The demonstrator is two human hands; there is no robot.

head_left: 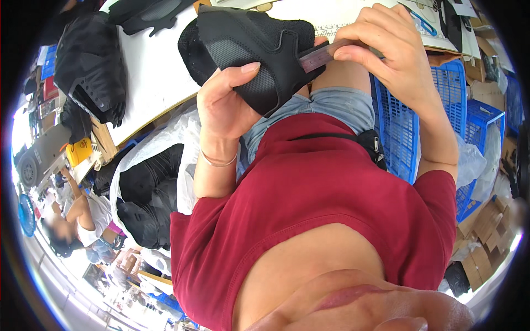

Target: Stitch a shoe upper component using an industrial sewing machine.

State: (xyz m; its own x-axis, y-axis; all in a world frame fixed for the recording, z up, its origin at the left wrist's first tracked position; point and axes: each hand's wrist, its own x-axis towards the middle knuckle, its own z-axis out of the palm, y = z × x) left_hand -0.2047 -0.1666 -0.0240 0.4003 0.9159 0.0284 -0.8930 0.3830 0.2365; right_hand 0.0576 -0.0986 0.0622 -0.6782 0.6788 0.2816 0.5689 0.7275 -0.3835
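A black shoe upper (243, 52), with textured mesh and smooth overlays, is held up over my lap at the table's near edge. My left hand (227, 99) grips it from below, thumb pressed on the mesh panel. A short metal ruler (319, 57) lies across the upper's right-hand edge. Its other end is pinched between the thumb and fingers of my right hand (381, 44). The far side of the upper and most of my left fingers are hidden.
On the white table (146, 71) lie a stack of black shoe uppers (91, 66) and a blue-handled tool (425, 25). Blue plastic crates (400, 129) stand to my right. A plastic bag (187, 138) of black pieces is at my left. Another person (83, 218) sits farther left, beside a machine (41, 157).
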